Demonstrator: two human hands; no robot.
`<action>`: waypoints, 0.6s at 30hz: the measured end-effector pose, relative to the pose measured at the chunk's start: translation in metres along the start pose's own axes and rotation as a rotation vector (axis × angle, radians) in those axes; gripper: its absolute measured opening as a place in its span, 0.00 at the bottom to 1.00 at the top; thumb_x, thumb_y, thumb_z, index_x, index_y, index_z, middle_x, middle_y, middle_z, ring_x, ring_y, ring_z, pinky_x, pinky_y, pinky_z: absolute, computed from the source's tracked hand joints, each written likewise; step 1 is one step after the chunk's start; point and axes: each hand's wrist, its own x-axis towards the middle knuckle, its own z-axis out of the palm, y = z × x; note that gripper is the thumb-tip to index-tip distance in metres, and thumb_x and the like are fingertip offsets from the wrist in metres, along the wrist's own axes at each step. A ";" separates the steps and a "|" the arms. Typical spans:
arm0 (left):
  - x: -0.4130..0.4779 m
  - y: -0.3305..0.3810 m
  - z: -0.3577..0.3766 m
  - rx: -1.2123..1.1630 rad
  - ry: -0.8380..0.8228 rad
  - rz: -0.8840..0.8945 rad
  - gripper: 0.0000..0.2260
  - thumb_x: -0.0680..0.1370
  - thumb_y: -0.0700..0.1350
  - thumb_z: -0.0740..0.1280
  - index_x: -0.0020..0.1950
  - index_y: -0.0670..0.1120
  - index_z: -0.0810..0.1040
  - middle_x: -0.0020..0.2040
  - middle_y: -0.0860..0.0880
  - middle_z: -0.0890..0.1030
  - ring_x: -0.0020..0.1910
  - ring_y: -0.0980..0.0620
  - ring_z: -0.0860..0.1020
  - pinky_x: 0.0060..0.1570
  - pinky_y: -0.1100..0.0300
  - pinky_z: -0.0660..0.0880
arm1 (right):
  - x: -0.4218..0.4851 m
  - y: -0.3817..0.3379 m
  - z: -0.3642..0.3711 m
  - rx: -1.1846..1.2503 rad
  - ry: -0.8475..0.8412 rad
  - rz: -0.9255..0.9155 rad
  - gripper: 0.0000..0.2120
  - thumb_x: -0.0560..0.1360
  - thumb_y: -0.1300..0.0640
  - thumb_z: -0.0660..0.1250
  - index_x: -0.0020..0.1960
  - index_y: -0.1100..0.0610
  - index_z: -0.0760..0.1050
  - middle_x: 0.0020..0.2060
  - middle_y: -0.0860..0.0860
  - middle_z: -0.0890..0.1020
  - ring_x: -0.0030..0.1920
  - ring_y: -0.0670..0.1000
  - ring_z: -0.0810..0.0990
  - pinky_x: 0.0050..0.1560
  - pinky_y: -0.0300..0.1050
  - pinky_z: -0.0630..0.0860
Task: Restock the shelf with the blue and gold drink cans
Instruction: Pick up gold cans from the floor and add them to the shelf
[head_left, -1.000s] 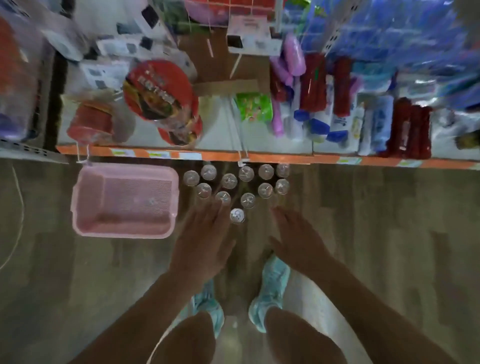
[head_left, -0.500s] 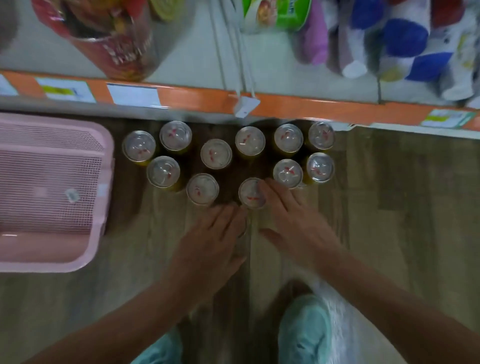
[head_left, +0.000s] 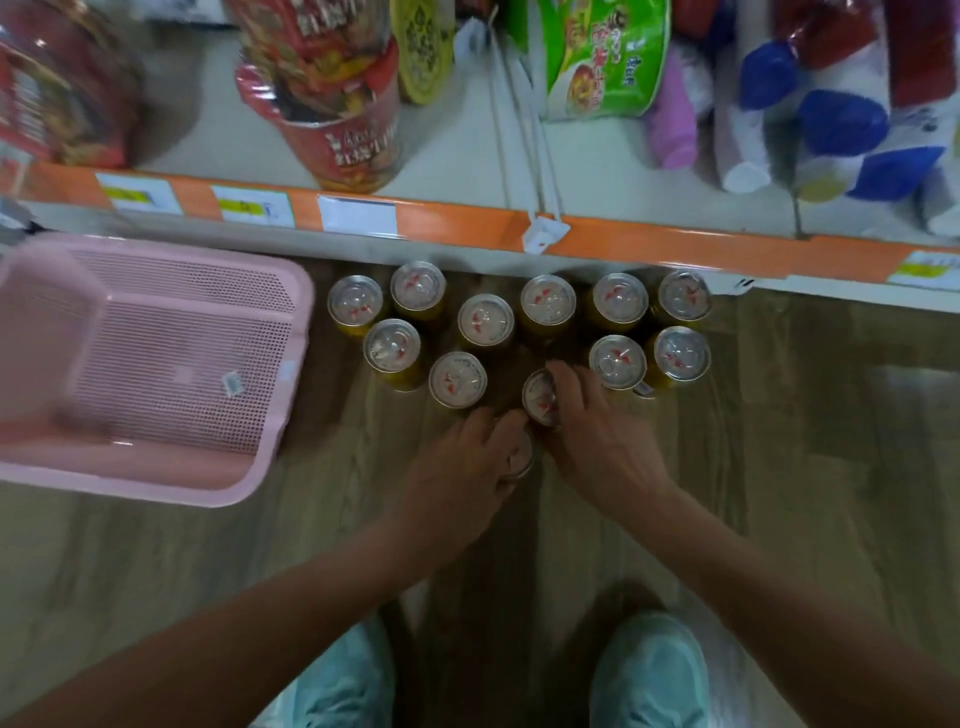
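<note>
Several gold drink cans with silver tops stand upright on the wooden floor, just in front of the bottom shelf. My left hand covers the nearest can, fingers wrapped over its top. My right hand grips the can just behind it, fingers curled around its far side. Both held cans still stand on the floor.
A pink mesh basket lies on the floor at the left. The shelf, with an orange price strip, holds red noodle cups, a green bowl and blue-capped bottles. My two teal shoes are below.
The view has dropped closer to the floor and the cans. Both hands have reached forward and closed on the two nearest cans.
</note>
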 end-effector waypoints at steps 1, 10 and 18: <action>0.000 -0.002 -0.003 -0.028 -0.029 -0.018 0.33 0.73 0.51 0.74 0.73 0.55 0.60 0.66 0.50 0.72 0.61 0.47 0.75 0.56 0.51 0.77 | 0.000 -0.001 -0.002 0.038 -0.007 0.013 0.36 0.73 0.49 0.74 0.74 0.55 0.59 0.66 0.55 0.74 0.55 0.58 0.81 0.34 0.44 0.71; -0.036 -0.030 -0.006 -0.424 0.046 -0.231 0.38 0.68 0.58 0.78 0.73 0.50 0.66 0.67 0.52 0.75 0.63 0.55 0.75 0.62 0.54 0.75 | -0.019 0.005 -0.010 0.355 -0.127 0.205 0.38 0.68 0.45 0.79 0.71 0.46 0.63 0.65 0.45 0.74 0.63 0.50 0.75 0.54 0.43 0.71; -0.029 -0.019 -0.030 -0.980 0.012 -0.312 0.31 0.61 0.60 0.78 0.61 0.63 0.72 0.57 0.63 0.81 0.58 0.61 0.80 0.57 0.59 0.78 | -0.029 0.006 -0.027 1.065 -0.221 0.293 0.32 0.68 0.53 0.79 0.67 0.46 0.68 0.58 0.45 0.79 0.57 0.46 0.81 0.56 0.42 0.78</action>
